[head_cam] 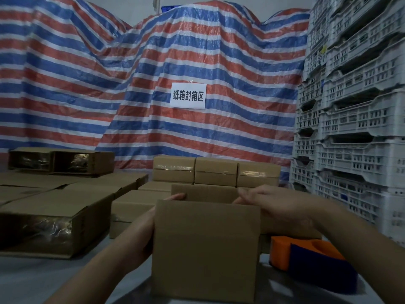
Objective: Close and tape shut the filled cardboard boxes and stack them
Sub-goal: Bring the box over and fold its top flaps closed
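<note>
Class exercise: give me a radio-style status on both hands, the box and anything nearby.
Left hand grips the open box at its left side. Right hand at its right top edge, grip unclear. Flaps up, untaped. Tape dispenser sits right of it, untouched.

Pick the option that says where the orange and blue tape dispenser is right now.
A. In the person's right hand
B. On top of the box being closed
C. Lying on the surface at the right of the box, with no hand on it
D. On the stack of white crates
C: the tape dispenser lies on the surface right of the box, while the left hand and right hand are both at the box.
</note>
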Demonstrator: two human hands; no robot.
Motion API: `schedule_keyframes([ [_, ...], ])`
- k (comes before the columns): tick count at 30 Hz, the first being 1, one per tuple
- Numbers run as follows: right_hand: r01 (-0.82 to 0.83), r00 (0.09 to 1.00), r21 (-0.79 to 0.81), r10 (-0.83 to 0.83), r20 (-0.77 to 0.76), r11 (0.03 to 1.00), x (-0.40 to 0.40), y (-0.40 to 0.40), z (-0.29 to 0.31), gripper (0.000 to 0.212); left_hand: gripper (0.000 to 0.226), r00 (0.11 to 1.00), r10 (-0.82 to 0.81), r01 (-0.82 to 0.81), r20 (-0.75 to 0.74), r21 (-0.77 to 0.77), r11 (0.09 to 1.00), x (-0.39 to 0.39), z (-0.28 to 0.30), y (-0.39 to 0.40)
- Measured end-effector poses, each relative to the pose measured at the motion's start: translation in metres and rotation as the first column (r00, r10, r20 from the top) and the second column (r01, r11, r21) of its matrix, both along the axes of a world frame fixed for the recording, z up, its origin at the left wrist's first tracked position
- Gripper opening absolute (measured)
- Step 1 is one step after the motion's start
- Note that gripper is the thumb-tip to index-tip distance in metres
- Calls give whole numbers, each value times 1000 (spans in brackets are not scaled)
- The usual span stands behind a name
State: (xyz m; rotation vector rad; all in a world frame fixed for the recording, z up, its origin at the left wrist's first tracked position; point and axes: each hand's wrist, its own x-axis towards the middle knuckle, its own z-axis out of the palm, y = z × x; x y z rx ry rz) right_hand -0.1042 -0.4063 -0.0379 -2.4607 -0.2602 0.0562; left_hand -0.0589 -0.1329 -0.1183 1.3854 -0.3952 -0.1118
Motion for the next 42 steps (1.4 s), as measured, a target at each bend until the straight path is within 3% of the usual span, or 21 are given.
schedule_keyframes([
  [3, 21, 997, 202, -37, 75, 979, -4, 0, -16, 70, 45, 1000, 16, -16, -2, -20, 1000, 1, -4, 0],
  [6, 0, 970, 236, -57, 235, 972, -10, 3, -33, 71, 45, 998, 66, -66, -16, -2, 998, 3, -8, -3],
  [9, -43, 968, 297, -33, 248, 954, -15, 2, -49, 64, 48, 993, 109, -109, -44, -4, 994, 6, -11, -1],
  [14, -24, 923, 395, -131, 361, 918, -9, 10, -65, 59, 77, 995, -99, 99, 18, 7, 995, 11, -14, 18],
  [19, 23, 889, 481, -238, 391, 876, -8, 15, -72, 50, 61, 995, -72, 66, -73, -79, 995, 9, -12, 7],
  [23, 102, 857, 650, -398, 327, 753, 4, 17, -80, 14, 33, 997, 16, -19, -70, -49, 999, 7, -8, -2],
  [26, 116, 878, 742, -418, 234, 660, 14, 19, -84, 31, 16, 992, 93, -99, -80, -72, 992, 10, -9, -4],
  [32, 76, 962, 840, -262, 80, 537, 16, 16, -91, 65, 34, 998, 67, -64, 21, -135, 989, 13, -12, -2],
  [38, 13, 982, 826, -163, 96, 564, 13, 11, -91, 103, 53, 991, 54, -35, 123, -149, 988, 17, -11, 0],
  [40, -39, 983, 826, -125, 132, 562, 14, 10, -88, 105, 55, 984, 82, -61, 157, -136, 989, 15, -9, 0],
  [42, -94, 982, 825, -83, 168, 557, 15, 9, -88, 91, 52, 977, 121, -101, 176, -116, 988, 13, -11, 1],
])
